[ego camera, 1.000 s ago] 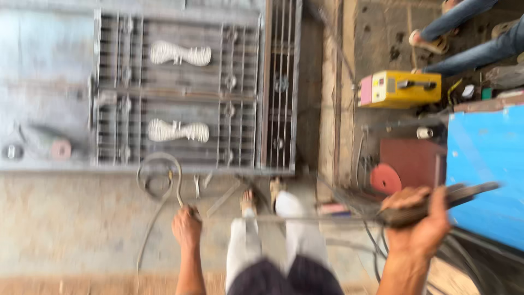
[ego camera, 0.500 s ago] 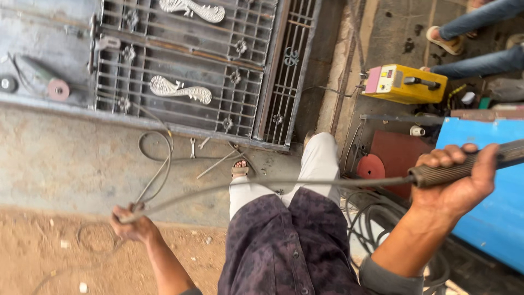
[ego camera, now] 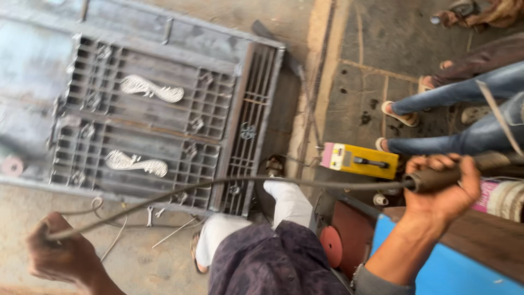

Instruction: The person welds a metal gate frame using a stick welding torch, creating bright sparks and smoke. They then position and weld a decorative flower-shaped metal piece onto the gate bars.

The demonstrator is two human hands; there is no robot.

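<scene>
The cable was a thin dark line, kinda blurry, stretched nearly level above the floor and the grey metal gate, with the left hand in a closed grip round its low end and the right hand fisted round its thick rubbery handle.

the person is wearing a dark patterned shirt, white trousers, a grey cuff and a sandal.
</scene>
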